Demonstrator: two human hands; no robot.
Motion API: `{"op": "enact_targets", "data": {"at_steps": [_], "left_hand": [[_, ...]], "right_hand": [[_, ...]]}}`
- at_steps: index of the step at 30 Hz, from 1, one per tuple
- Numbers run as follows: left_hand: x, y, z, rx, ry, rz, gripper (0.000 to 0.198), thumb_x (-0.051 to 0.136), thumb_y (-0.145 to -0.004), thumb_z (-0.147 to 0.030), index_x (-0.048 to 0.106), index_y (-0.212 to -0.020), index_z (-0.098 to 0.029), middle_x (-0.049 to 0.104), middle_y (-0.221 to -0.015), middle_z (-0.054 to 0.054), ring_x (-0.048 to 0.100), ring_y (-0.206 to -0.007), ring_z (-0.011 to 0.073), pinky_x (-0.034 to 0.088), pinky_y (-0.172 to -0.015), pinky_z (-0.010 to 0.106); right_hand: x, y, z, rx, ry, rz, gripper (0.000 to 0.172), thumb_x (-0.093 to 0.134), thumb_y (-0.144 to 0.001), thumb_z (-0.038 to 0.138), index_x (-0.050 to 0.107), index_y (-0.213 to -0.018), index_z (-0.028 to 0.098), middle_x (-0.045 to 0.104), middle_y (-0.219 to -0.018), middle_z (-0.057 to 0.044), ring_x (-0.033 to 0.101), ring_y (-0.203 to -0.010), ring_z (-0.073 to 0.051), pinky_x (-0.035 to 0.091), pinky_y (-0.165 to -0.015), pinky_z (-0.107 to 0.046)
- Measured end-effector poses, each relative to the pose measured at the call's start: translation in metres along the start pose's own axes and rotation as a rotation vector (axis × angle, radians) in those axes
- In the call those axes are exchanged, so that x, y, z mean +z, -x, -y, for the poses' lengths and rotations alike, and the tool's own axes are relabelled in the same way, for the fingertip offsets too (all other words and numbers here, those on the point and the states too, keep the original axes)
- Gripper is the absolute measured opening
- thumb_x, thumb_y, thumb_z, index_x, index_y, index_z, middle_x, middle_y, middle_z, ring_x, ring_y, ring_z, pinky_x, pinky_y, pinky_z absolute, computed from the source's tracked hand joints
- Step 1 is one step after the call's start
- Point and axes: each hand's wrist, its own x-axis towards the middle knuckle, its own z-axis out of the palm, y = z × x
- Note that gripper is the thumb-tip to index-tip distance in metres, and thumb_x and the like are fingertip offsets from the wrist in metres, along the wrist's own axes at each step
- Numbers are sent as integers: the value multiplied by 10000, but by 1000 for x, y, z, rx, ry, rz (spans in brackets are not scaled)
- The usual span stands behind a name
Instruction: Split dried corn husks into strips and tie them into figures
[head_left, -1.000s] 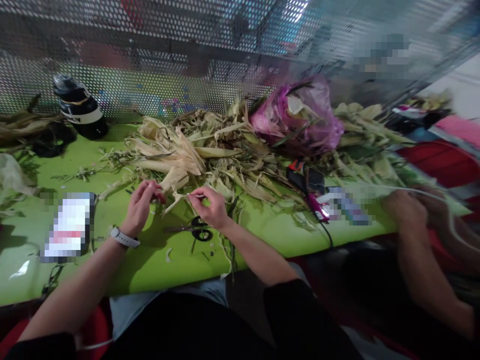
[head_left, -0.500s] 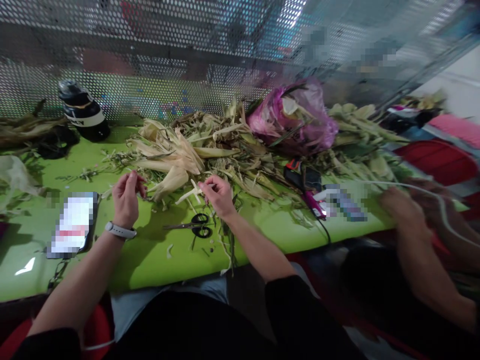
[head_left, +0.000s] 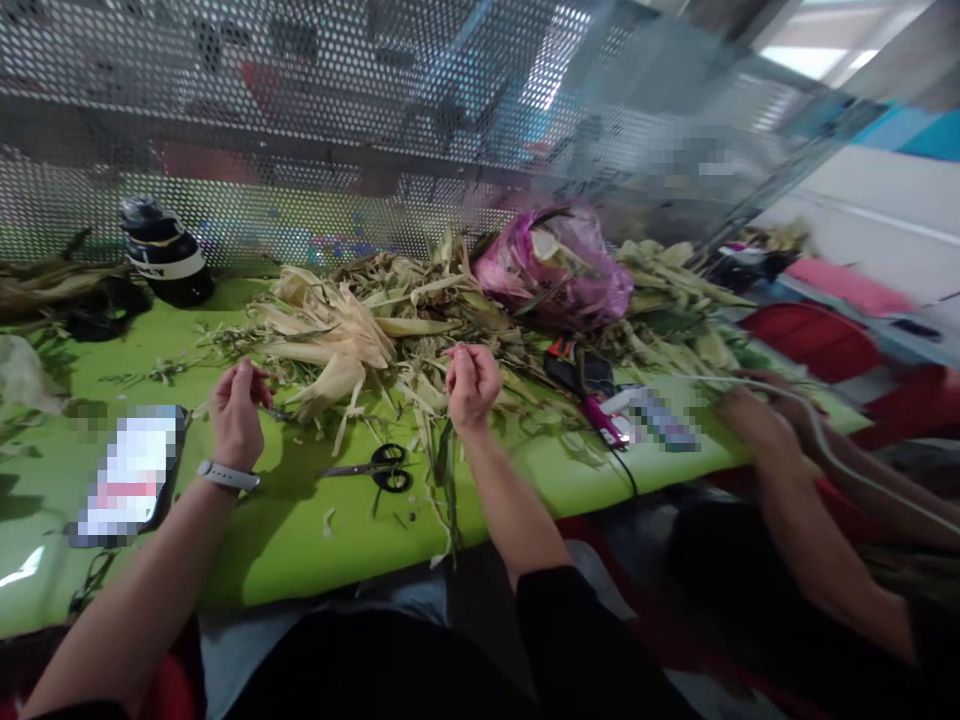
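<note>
Dried corn husks (head_left: 337,335) lie in a loose heap in front of my hands, pale and papery. My left hand (head_left: 238,415), with a light watch band on the wrist, hovers at the left edge of the heap, its fingers curled into a pinch. At the heap's near side my right hand (head_left: 472,388) is closed, thumb against fingers. Whatever either hand pinches is too small or hidden to make out. Between my forearms lies a pair of scissors (head_left: 371,468) with black handles. Thin green and pale strips (head_left: 442,490) trail toward the table's front edge.
The table has a green cover (head_left: 300,560). A phone (head_left: 127,475) lies at left, a dark bottle (head_left: 166,255) behind it. Beyond the heap sit a pink plastic bag (head_left: 555,270) and a perforated metal screen (head_left: 337,130). Another person's arms (head_left: 780,460) rest at right, near a cable.
My right hand has moved right and away from the pale strip it was pinching; that strip now seems to lie by the husks. The left hand keeps its pinch. The view has shifted slightly.
</note>
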Motion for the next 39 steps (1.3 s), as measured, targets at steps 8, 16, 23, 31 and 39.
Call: {"op": "enact_targets", "data": {"at_steps": [8, 16, 23, 31, 39], "left_hand": [[2, 1, 2, -2, 7, 16, 274, 622, -857, -347, 622, -678, -139, 529, -502, -34, 435, -412, 71, 336, -411, 217], [1, 4, 1, -48, -48, 78, 275, 586, -902, -323, 634, -711, -131, 537, -498, -38, 449, -431, 63, 351, -426, 202], [4, 5, 3, -52, -66, 92, 282, 611, -875, -367, 630, -701, -146, 521, -483, -46, 449, -407, 64, 350, -416, 203], [6, 17, 0, -84, -136, 225, 280, 611, -868, -394, 648, -721, -158, 542, -521, -27, 475, -452, 81, 383, -464, 205], [15, 37, -15, -156, -251, 507, 298, 621, -858, -432, 670, -778, -149, 603, -568, 7, 544, -524, 116, 446, -557, 233]], "right_hand": [[-21, -30, -13, 6, 474, 293, 303, 508, -884, 455, 608, -761, 197, 588, -597, 14, 527, -545, -130, 413, -580, -250], [-28, -34, -23, 143, 1046, 661, 250, 654, -798, 455, 644, -748, 210, 667, -770, -35, 566, -643, -156, 337, -569, -253], [-14, -21, -19, 110, 969, 786, 358, 650, -784, 506, 599, -584, 213, 613, -632, -19, 511, -571, -136, 312, -555, -248], [-22, -19, 10, 227, 158, 662, 347, 606, -817, 485, 572, -647, 185, 465, -533, 53, 391, -496, -88, 299, -494, -223], [-18, -3, 19, 78, 198, 577, 301, 607, -844, 456, 605, -701, 191, 527, -584, 30, 469, -540, -109, 381, -548, -247]]}}
